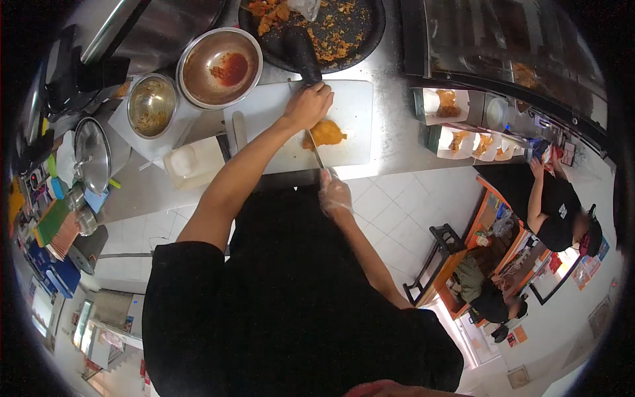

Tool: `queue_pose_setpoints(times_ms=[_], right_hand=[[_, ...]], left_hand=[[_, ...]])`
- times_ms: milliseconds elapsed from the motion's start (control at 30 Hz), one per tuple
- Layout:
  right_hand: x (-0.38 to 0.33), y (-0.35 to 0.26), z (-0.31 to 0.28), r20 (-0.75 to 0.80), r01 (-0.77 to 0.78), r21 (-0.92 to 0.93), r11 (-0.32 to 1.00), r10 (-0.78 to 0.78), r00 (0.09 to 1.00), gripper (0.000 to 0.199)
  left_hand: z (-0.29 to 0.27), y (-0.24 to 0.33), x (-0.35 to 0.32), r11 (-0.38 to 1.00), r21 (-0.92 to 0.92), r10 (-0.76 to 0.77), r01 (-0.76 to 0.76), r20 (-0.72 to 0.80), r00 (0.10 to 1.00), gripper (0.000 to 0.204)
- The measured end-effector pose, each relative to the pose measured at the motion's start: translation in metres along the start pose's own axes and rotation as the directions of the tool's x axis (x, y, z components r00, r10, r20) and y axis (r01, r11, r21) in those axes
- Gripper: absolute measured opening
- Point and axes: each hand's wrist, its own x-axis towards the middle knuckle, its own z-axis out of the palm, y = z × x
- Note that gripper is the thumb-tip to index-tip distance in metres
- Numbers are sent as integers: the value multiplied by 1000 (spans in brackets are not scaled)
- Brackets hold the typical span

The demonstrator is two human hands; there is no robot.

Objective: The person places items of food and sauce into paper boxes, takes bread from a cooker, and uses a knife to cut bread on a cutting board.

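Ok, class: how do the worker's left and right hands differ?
The left hand is bare; the right hand wears a clear glove. The left hand is over the board, by the pan handle; the right hand holds the knife near the board's closer edge. Both reach from short black sleeves.

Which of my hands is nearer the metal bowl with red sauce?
Left. Your left hand is right of the metal bowl, over the white board; your right hand is farther, by the board's near edge.

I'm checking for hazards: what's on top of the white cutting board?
A golden food piece, a knife blade across its left side, and a pale slender item. Anything beneath the left hand is covered.
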Motion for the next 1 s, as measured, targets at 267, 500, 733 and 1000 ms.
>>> queue_pose_setpoints(times_ms=[267,500,733,1000], right_hand=[[-22,-23,-38,-33,-51,-23,998,51,998,63],[-19,1,-22,-76,64,-46,997,-67,995,67],[-43,0,-61,-92,-1,-31,1000,-1,996,62],[-28,3,-33,-138,-35,21,999,38,990,70]], left_hand=[[-7,-6,6,972,-160,-181,169,-60,982,28],[1,17,-8,994,-98,39,-54,-145,989,29],[-6,53,32,995,-58,90,-81,160,983,28],[23,16,35,979,16,199,-203,144,969,27]])
